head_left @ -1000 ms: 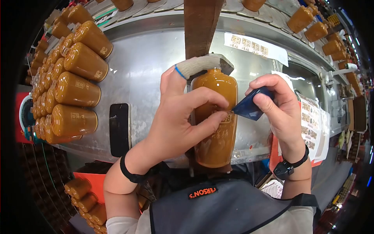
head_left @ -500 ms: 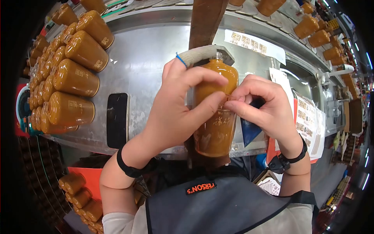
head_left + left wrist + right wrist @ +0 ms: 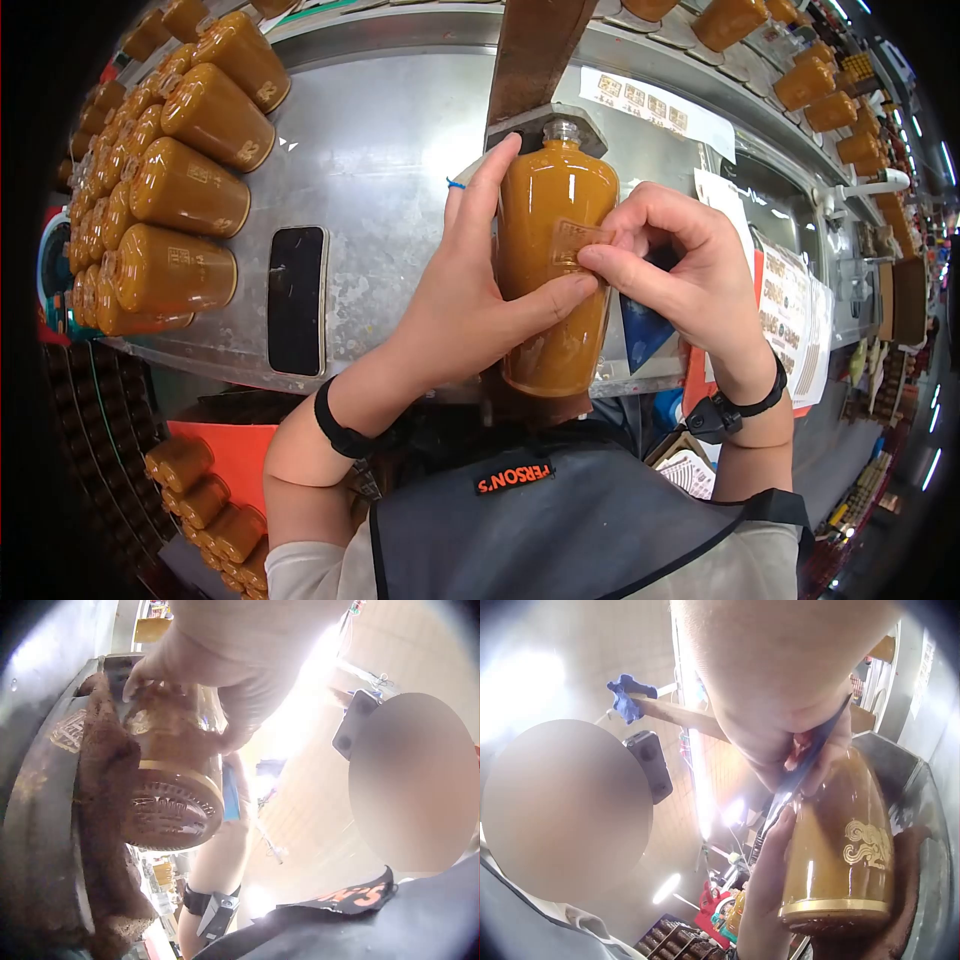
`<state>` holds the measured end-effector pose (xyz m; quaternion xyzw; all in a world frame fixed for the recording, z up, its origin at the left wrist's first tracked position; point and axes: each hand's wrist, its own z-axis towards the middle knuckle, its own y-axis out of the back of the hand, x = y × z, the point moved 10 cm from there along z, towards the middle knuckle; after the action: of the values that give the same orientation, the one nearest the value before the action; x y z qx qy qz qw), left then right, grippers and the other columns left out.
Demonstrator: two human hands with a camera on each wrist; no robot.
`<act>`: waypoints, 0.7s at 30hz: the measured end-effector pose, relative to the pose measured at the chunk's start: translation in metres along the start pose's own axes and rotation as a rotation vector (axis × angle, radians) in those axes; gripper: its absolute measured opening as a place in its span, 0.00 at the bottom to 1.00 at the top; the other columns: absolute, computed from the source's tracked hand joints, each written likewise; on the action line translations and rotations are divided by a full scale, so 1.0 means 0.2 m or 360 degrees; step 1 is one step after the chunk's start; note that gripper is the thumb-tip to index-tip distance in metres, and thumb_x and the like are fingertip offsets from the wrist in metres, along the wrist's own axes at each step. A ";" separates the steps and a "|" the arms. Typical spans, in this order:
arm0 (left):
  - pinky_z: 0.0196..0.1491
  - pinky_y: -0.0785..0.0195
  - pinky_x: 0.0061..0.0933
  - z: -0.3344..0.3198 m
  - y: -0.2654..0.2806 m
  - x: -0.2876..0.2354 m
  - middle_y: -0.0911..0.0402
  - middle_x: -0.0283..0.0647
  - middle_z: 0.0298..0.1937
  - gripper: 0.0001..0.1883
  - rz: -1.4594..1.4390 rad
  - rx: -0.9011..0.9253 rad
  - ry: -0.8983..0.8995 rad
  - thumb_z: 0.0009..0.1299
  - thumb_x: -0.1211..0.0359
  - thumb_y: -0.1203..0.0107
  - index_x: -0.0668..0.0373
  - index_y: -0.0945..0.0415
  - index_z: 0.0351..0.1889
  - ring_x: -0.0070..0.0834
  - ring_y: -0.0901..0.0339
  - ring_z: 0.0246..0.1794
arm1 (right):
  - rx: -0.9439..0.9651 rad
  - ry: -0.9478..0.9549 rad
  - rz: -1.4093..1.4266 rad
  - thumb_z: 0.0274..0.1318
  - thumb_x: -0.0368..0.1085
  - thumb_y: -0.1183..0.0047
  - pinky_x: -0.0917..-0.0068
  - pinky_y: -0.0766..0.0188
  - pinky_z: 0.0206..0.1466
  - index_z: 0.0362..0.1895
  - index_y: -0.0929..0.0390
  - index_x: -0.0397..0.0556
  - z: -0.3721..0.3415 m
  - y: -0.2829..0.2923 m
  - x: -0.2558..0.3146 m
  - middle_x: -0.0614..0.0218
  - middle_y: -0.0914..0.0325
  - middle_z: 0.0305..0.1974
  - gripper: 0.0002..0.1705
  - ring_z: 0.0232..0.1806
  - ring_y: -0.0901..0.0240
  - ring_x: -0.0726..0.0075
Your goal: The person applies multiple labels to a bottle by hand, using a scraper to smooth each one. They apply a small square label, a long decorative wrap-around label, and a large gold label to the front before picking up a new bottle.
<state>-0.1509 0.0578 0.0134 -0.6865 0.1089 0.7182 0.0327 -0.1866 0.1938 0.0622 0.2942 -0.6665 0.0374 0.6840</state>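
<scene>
An amber glass bottle (image 3: pixel 550 350) lies on a brown support, its clear neck pointing away from the body. My left hand (image 3: pixel 465 290) grips its left side, thumb across the front and fingers toward the neck. A small transparent film with a print (image 3: pixel 572 242) is against the bottle's upper front; my right hand (image 3: pixel 690 275) pinches its right edge between thumb and index finger. Under the right palm hangs a blue pointed piece (image 3: pixel 643 335). The left wrist view has the bottle's base (image 3: pixel 172 814); the right wrist view has a gold pattern on the bottle (image 3: pixel 832 877).
Rows of similar amber bottles (image 3: pixel 180 270) stand at left, beside a black phone (image 3: pixel 297 300) on the metal table (image 3: pixel 390 120). A printed sheet (image 3: pixel 655 105) lies behind, more sheets (image 3: pixel 795 320) at right. A grey angular block (image 3: pixel 590 125) sits behind the neck.
The left fingers have left the film and moved around the bottle's left side. The right hand, earlier off the film, now pinches its edge; the blue piece has swung down beneath that hand.
</scene>
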 end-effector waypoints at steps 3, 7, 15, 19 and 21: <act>0.68 0.41 0.40 0.00 0.00 0.03 0.40 0.54 0.64 0.53 -0.0181 -0.0093 -0.0043 0.62 0.59 0.31 0.62 0.58 0.77 0.44 0.37 0.68 | 0.0015 0.0013 -0.0007 0.53 0.31 0.34 0.85 0.37 0.30 0.32 0.20 0.42 0.00 0.00 0.00 0.77 0.28 0.27 0.08 0.26 0.35 0.87; 0.69 0.42 0.39 0.01 0.00 0.05 0.40 0.55 0.64 0.54 -0.0350 -0.0091 0.0055 0.63 0.58 0.31 0.62 0.59 0.78 0.43 0.38 0.68 | 0.0048 -0.0048 0.0084 0.54 0.32 0.34 0.86 0.38 0.30 0.33 0.20 0.42 0.00 0.00 -0.02 0.78 0.28 0.26 0.08 0.26 0.36 0.89; 0.70 0.44 0.39 0.00 -0.01 0.03 0.40 0.54 0.66 0.53 -0.0263 -0.0064 0.0002 0.66 0.57 0.33 0.63 0.60 0.78 0.42 0.38 0.69 | 0.0063 -0.0061 0.0092 0.54 0.32 0.35 0.87 0.39 0.29 0.32 0.21 0.44 0.00 -0.01 -0.03 0.80 0.28 0.25 0.07 0.25 0.37 0.89; 0.71 0.45 0.38 0.01 0.00 0.03 0.40 0.54 0.66 0.49 -0.0261 -0.0087 -0.0027 0.68 0.58 0.35 0.64 0.58 0.77 0.42 0.39 0.69 | 0.0003 -0.0013 0.0062 0.54 0.31 0.34 0.86 0.39 0.29 0.32 0.22 0.44 0.00 0.00 -0.03 0.79 0.29 0.24 0.08 0.25 0.37 0.89; 0.71 0.46 0.38 0.00 0.00 0.04 0.39 0.54 0.66 0.46 -0.0300 -0.0080 0.0045 0.71 0.59 0.38 0.64 0.56 0.77 0.42 0.39 0.70 | -0.0015 0.0012 0.0051 0.54 0.31 0.34 0.86 0.39 0.29 0.33 0.22 0.44 0.00 0.00 -0.03 0.79 0.29 0.23 0.08 0.24 0.37 0.89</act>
<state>-0.1521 0.0576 0.0050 -0.7044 0.0261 0.7047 0.0813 -0.1880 0.1963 0.0562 0.2799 -0.6687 0.0464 0.6873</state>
